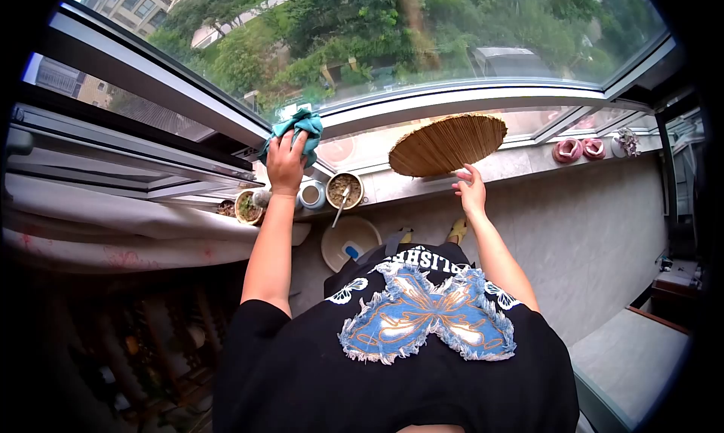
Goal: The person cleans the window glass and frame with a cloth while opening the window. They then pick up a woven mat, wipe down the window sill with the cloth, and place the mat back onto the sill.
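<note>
My left hand (285,165) has its fingers curled over a crumpled teal cloth (305,125), pressed at the lower left corner of the large window pane (362,56). A round, ribbed straw-coloured mat (449,145) leans above the sill, right of the cloth. Just below the mat's lower edge is my right hand (471,191), its fingers apart. Whether a fingertip touches the mat cannot be made out.
On the sill (392,189) stand a bowl with a spoon (344,191), a blue-grey jar (311,195) and a small potted plant (248,207). Pink pots (567,151) sit farther right. A round tub (351,241) rests on the floor; a curtain (136,233) hangs left.
</note>
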`<state>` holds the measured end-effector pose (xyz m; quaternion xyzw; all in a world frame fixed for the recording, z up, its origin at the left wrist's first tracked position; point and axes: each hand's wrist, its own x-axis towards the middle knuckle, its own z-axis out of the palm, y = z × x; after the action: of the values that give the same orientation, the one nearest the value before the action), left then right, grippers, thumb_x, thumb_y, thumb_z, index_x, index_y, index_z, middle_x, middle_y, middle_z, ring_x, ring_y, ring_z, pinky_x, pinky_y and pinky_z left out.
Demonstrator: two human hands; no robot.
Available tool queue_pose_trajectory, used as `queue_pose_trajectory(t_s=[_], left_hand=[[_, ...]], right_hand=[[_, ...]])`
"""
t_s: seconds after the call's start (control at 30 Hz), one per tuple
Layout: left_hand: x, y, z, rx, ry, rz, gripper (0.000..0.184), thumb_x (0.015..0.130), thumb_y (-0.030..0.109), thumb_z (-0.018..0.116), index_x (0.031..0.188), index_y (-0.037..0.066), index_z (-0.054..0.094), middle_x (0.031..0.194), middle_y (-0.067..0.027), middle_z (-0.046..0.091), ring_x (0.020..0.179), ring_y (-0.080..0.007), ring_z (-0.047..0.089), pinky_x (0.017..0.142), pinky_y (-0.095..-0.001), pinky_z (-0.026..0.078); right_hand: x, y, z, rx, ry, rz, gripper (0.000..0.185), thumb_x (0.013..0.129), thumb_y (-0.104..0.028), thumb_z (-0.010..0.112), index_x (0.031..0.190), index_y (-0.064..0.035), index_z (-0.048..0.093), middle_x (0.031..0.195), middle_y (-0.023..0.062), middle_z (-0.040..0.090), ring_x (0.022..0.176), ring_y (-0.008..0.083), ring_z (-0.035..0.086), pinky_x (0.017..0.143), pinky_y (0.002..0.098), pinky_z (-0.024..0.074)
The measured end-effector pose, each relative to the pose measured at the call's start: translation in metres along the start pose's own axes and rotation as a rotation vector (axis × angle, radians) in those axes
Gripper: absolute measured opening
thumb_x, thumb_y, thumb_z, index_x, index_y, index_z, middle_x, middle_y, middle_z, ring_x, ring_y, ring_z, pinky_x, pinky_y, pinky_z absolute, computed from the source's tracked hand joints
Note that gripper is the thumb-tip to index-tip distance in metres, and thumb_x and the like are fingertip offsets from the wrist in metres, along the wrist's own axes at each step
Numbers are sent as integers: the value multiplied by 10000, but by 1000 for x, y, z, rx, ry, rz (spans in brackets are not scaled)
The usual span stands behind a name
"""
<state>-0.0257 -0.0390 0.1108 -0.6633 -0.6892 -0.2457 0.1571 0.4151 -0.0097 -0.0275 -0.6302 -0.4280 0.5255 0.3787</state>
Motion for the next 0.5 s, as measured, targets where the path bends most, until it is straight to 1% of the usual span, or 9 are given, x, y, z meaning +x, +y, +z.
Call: queue_pose_trajectory(t_s=[0.03,0.07,0.1,0.17,0.2,0.23,0.33,0.43,0.5], left_hand=[[-3,6,-3,-108,60,-142,551,792,128,775,1327,169,646,1227,-79,650,1140,-354,556,988,-436,477],[-4,16,-4,-256,140,-240,385,951,129,686,1331,96,629,1208,-123,664,1089,-340,602,974,-422,496],[-7,24,-3,-262,137,-233,385,951,129,686,1331,96,629,1208,-123,664,1089,-340,602,974,-422,496],[-16,44,7,-1510,221,-971,288,1051,220,578,1278,48,617,1197,-116,690,1041,-312,688,943,-434,556],[-21,44,14,-1943,76,-1013,340,1053,281,548,1295,44,582,1227,-94,676,1108,-305,662,1027,-471,525],[-28,44,22,-2452,-162,-870,471,1066,348,470,1395,15,523,1370,-150,614,1233,-343,601,1105,-494,463],[-1,109,-2,-2652,-422,-862,604,1067,380,400,1545,12,393,1598,-206,410,1368,-411,494,1169,-522,391],[3,156,12,-2907,-673,-527,642,1093,446,336,1585,33,333,1633,-187,361,1452,-351,417,1240,-484,302],[10,192,9,-2892,-783,-697,614,1104,418,310,1596,52,323,1641,-162,358,1474,-331,391,1258,-459,266]], right_hand=[[-6,-3,3,0,3,-1,547,951,-7,526,1491,-71,463,1242,139,672,906,174,727,722,278,574],[-6,-7,1,50,-45,43,518,965,-30,522,1480,-71,483,1228,133,683,918,170,722,738,274,570],[-8,-10,-3,100,-90,88,490,979,-54,518,1469,-72,502,1214,126,693,930,165,718,754,271,565],[-12,-18,-15,99,-135,117,469,990,-79,519,1458,-75,519,1211,122,698,943,162,713,775,273,561],[-16,-27,-22,93,-192,142,449,1000,-104,520,1447,-78,536,1208,118,703,956,158,708,796,275,558],[-22,-37,-26,100,-214,165,439,1006,-134,531,1442,-81,547,1217,115,705,962,160,706,821,287,557],[-27,-45,-37,141,-267,196,427,1015,-168,556,1434,-86,556,1213,103,711,967,156,704,827,289,557],[-40,-61,-44,207,-289,196,409,1021,-198,582,1414,-85,575,1185,94,718,954,137,701,826,279,559],[-50,-65,-50,278,-289,139,394,1026,-229,577,1391,-81,582,1181,103,714,940,150,706,805,283,561]])
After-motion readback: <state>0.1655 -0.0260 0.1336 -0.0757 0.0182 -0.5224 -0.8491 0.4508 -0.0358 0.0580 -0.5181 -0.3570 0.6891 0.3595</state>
